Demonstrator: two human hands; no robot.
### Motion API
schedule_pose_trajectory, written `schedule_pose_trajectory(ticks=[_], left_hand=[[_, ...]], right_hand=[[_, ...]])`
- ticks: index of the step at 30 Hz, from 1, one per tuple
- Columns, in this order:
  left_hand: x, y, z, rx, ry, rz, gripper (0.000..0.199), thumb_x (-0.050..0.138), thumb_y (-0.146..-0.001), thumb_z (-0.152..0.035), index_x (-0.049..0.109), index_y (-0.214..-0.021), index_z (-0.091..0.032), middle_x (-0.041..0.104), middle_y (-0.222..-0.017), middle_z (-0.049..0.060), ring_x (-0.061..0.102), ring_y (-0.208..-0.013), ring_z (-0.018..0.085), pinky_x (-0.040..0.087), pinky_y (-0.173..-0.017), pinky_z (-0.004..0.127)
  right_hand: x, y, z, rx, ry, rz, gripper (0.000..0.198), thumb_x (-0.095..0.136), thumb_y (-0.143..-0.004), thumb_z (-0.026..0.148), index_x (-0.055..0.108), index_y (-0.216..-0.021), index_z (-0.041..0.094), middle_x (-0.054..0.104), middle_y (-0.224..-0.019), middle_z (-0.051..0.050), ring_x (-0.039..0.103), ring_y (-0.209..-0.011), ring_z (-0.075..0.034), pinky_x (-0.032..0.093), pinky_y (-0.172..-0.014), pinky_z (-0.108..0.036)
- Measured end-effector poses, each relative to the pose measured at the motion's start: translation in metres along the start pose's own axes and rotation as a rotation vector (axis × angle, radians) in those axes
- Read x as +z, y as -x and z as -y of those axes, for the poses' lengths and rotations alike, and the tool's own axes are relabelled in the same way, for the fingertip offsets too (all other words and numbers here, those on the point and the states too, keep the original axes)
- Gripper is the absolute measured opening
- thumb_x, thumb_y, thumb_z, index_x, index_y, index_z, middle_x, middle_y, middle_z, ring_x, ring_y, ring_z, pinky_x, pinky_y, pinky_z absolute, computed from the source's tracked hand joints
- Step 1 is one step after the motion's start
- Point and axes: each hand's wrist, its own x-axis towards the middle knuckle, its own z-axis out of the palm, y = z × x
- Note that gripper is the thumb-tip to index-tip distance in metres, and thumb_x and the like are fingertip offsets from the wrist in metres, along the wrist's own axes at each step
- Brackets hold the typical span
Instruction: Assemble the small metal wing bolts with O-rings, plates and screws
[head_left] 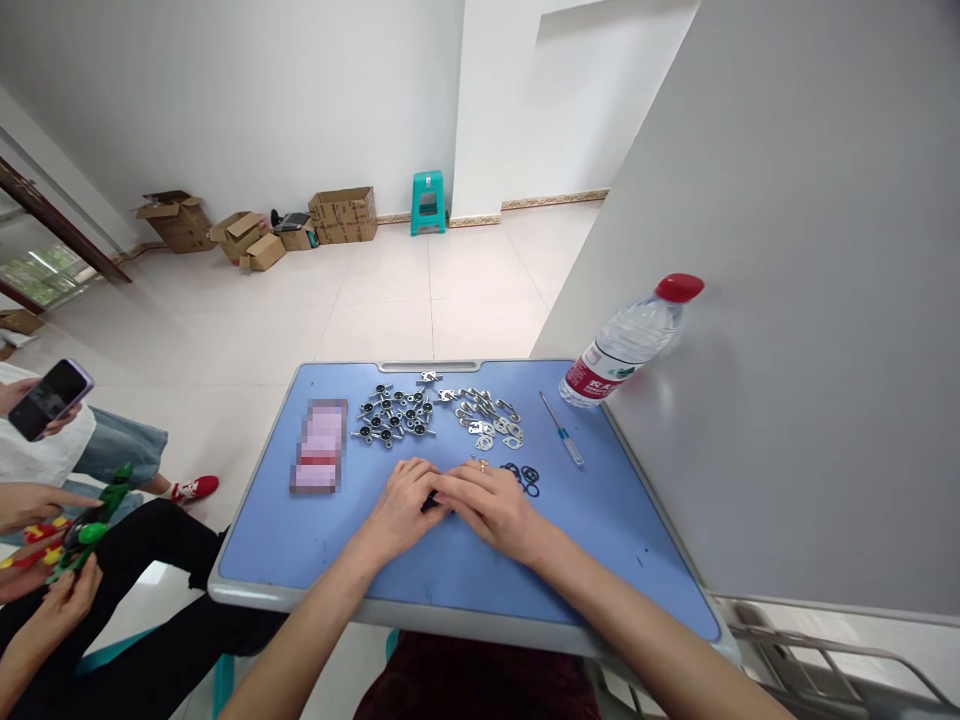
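Observation:
My left hand point(403, 507) and my right hand point(491, 507) meet over the near middle of the blue table. Fingers of both curl around a small dark piece point(430, 503), mostly hidden between them, so its kind is unclear. The right fingers reach across toward the left ones. Just beyond my right hand lie several black rubber rings point(531, 478). Farther back is a group of small metal fittings with round black faces point(395, 418). Right of these are flat silver plates point(513, 432) and curved silver metal pieces point(480, 402).
A blue-handled screwdriver point(564, 432) and a red-capped water bottle point(622, 345) are at the right, beside a grey partition point(810, 350). A blurred pink rectangle point(321, 447) lies left on the table point(277, 545). People sit at the left, one holding a phone point(51, 398).

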Motion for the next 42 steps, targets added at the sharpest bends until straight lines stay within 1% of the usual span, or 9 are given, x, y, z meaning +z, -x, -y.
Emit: schedule_pose_trajectory(ticks=[3,7,13,19,24,30,35,37,42], left_hand=[[0.0008,0.0001,0.0007,-0.014,-0.015,0.015,0.006,0.058,-0.088,-0.012,0.058,-0.087,-0.018,0.061,-0.088,0.003,0.055,-0.087,0.021,0.044,-0.077,0.035],[0.0009,0.0001,0.0005,-0.013,-0.023,0.019,0.002,0.060,-0.089,-0.018,0.058,-0.090,-0.018,0.062,-0.089,0.004,0.056,-0.087,0.022,0.044,-0.076,0.036],[0.0019,0.0004,0.0014,0.010,-0.045,-0.003,0.007,0.059,-0.092,-0.024,0.057,-0.088,-0.018,0.063,-0.086,0.003,0.055,-0.084,0.021,0.044,-0.074,0.036],[0.0020,0.0009,0.0023,0.034,-0.064,-0.008,0.006,0.059,-0.092,-0.023,0.057,-0.090,-0.017,0.063,-0.089,0.004,0.055,-0.086,0.022,0.044,-0.074,0.035],[0.0020,0.0004,0.0013,0.064,-0.095,-0.023,0.014,0.055,-0.095,-0.025,0.056,-0.083,-0.017,0.061,-0.081,0.003,0.054,-0.080,0.021,0.042,-0.070,0.034],[0.0035,0.0011,0.0018,0.071,-0.089,-0.029,0.012,0.054,-0.095,-0.025,0.058,-0.087,-0.018,0.063,-0.083,0.004,0.055,-0.081,0.021,0.042,-0.072,0.035],[0.0016,0.0002,0.0005,0.064,-0.091,0.000,0.013,0.055,-0.096,-0.028,0.059,-0.090,-0.017,0.064,-0.084,0.004,0.056,-0.082,0.021,0.042,-0.074,0.036],[0.0011,-0.0002,0.0000,0.062,-0.089,-0.001,0.013,0.053,-0.096,-0.029,0.059,-0.092,-0.017,0.064,-0.085,0.005,0.056,-0.082,0.021,0.043,-0.075,0.036],[0.0027,0.0004,0.0013,0.084,-0.082,-0.038,0.012,0.053,-0.096,-0.025,0.057,-0.087,-0.018,0.066,-0.086,0.004,0.056,-0.082,0.022,0.042,-0.074,0.036]], right_hand=[[0.0013,-0.0028,0.0042,-0.031,0.039,0.018,0.023,0.043,-0.097,0.012,0.057,-0.116,0.016,0.070,-0.086,-0.007,0.063,-0.070,-0.016,0.047,-0.057,-0.027],[0.0003,-0.0013,0.0040,0.002,-0.058,0.022,0.033,0.036,-0.098,0.010,0.052,-0.127,0.015,0.070,-0.101,-0.012,0.065,-0.085,-0.018,0.053,-0.067,-0.028],[0.0009,0.0028,-0.0025,0.073,-0.051,-0.041,0.024,0.047,-0.097,0.015,0.059,-0.118,0.020,0.069,-0.082,-0.004,0.061,-0.067,-0.015,0.050,-0.059,-0.026],[0.0007,0.0037,-0.0005,0.057,-0.145,0.025,0.039,0.038,-0.098,0.010,0.050,-0.133,0.019,0.069,-0.103,-0.011,0.066,-0.090,-0.019,0.055,-0.072,-0.030],[0.0030,0.0046,-0.0014,0.078,-0.118,-0.039,0.031,0.047,-0.097,0.013,0.056,-0.125,0.021,0.070,-0.088,-0.007,0.064,-0.073,-0.016,0.053,-0.063,-0.028],[-0.0013,0.0003,-0.0007,0.057,-0.149,0.026,0.033,0.041,-0.099,0.013,0.054,-0.128,0.020,0.070,-0.097,-0.009,0.065,-0.083,-0.018,0.053,-0.068,-0.030],[0.0000,0.0008,-0.0002,0.166,-0.124,-0.013,0.017,0.047,-0.098,0.018,0.061,-0.107,0.021,0.067,-0.074,-0.002,0.057,-0.061,-0.015,0.048,-0.059,-0.029],[0.0018,0.0021,-0.0007,0.203,-0.110,-0.026,0.014,0.049,-0.098,0.020,0.061,-0.103,0.021,0.064,-0.071,-0.002,0.056,-0.060,-0.015,0.048,-0.057,-0.028],[0.0004,0.0015,-0.0003,0.104,-0.183,0.037,0.030,0.040,-0.099,0.014,0.055,-0.124,0.019,0.068,-0.095,-0.009,0.064,-0.082,-0.018,0.053,-0.068,-0.028]])
